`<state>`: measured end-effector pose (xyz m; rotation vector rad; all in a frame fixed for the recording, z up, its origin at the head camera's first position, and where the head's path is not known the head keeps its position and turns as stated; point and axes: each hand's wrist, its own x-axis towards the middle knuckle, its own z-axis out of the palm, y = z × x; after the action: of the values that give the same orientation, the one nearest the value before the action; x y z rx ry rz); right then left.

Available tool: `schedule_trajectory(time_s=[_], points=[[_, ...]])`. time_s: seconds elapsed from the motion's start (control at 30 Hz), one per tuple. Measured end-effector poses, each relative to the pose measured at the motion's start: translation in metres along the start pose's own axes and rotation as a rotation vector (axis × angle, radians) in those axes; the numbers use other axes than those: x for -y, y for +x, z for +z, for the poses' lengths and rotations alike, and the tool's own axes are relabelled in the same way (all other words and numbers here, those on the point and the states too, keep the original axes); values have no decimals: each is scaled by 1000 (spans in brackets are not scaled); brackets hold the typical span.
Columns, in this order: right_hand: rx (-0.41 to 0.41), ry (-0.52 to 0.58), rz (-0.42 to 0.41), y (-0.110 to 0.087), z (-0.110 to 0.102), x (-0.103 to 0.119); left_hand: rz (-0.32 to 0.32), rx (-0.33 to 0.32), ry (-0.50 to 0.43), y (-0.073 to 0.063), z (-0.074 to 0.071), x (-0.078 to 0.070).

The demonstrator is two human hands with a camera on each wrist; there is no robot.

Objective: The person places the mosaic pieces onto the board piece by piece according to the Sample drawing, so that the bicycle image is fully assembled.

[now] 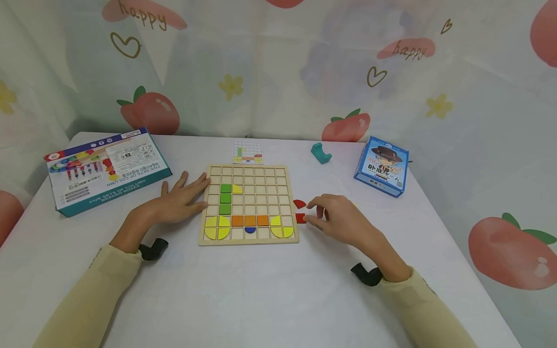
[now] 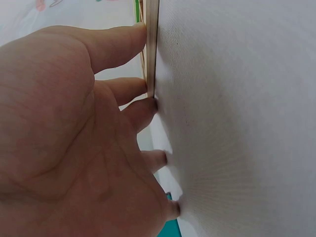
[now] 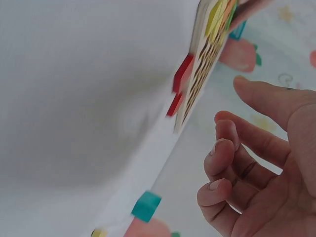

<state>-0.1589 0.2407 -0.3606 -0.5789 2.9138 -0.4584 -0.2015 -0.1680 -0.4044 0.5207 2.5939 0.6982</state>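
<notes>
A wooden grid board [image 1: 256,198] lies on the white table. Three green squares [image 1: 225,198] run up its left side, a yellow quarter-round [image 1: 237,189] beside the top one. Lower down are three orange squares [image 1: 250,221], a blue half-round [image 1: 250,230] and several yellow quarter-rounds. My left hand [image 1: 174,200], fingers spread, touches the board's left edge. Off the right edge lie a red quarter-round [image 1: 299,204] and a red square [image 1: 300,218]. Close to both hovers my right hand [image 1: 341,220], holding nothing, its thumb and index finger apart in the right wrist view.
Behind the board lies a pattern card [image 1: 247,152] with a printed coloured grid. A teal curved block [image 1: 321,153] and a blue box [image 1: 384,166] are at the back right. On the left lies a large toy box [image 1: 109,169]. A patterned cloth hangs behind the table.
</notes>
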Motion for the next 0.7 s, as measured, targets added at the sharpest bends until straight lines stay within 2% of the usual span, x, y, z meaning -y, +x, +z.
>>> schedule_trajectory(time_s=[0.43, 0.7], points=[[-54, -6, 203, -9, -19, -66, 3, 4, 9, 1, 0, 0], [-89, -33, 289, -13, -16, -91, 0, -1, 15, 2, 1, 0]])
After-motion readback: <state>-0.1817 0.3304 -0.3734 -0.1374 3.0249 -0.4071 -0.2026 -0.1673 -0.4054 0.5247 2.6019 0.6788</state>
